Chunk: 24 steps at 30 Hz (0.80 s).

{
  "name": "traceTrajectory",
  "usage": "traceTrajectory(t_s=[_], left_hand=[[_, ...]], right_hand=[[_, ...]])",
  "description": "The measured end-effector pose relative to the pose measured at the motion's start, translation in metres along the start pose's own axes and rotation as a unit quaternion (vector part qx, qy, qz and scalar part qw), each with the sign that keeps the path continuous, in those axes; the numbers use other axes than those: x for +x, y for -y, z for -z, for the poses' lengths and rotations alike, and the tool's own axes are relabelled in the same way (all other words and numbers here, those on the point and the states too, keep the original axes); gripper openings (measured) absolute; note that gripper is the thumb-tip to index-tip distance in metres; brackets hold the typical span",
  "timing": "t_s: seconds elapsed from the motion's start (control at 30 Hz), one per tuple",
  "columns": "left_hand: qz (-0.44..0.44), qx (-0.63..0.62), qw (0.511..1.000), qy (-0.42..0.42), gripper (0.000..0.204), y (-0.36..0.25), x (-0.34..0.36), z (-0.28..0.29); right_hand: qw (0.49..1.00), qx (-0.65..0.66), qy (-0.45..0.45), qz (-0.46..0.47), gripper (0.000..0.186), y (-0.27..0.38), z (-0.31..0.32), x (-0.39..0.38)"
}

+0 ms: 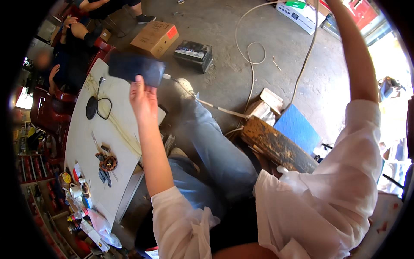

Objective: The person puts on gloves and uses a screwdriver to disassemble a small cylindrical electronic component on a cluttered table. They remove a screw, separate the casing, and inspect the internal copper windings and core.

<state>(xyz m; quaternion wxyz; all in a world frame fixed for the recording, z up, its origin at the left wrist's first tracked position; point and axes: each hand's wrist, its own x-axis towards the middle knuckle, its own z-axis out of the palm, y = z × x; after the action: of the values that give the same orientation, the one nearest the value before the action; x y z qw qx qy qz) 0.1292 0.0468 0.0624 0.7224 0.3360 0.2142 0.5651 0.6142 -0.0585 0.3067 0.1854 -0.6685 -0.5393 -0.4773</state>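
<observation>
My left hand (144, 97) holds a dark, flat rectangular device (129, 65), slightly blurred, over the far end of the white table (88, 146). A plug with a pale cable (215, 106) sticks out from the device's right end. On the table lie a round black pad (91, 108) with a coiled black cord and, nearer, a small brown round object (108, 162) with dark bits and thin tools. My right arm (358, 60) reaches up past the top right edge, so that hand is out of sight.
A cardboard box (153, 39) and black box (192, 56) sit on the concrete floor, with loose cable loops. A blue board (295, 127) and worn wooden plank (276, 144) are beside my legs. Seated people (73, 39) are at upper left. Bottles and bags (97, 224) crowd the table's near end.
</observation>
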Motion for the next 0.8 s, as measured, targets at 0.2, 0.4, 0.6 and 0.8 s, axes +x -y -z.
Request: traceTrajectory(t_s=[0.2,0.4,0.6,0.8], left_hand=[[0.108,0.107,0.983,-0.102,0.024,0.116,0.079,0.035],[0.091,0.359,0.912,-0.178,0.024,0.263,0.185,0.127],[0.044,0.505,0.844,-0.172,0.022,0.362,0.265,0.195],[0.073,0.559,0.820,-0.094,0.037,0.389,0.318,0.162]], right_hand=[[0.929,0.061,0.337,-0.142,0.041,0.054,-0.182,-0.207],[0.783,0.112,0.469,-0.393,0.042,0.185,-0.283,-0.320],[0.679,0.090,0.527,-0.503,0.048,0.288,-0.405,-0.399],[0.672,0.076,0.520,-0.523,0.049,0.331,-0.473,-0.458]])
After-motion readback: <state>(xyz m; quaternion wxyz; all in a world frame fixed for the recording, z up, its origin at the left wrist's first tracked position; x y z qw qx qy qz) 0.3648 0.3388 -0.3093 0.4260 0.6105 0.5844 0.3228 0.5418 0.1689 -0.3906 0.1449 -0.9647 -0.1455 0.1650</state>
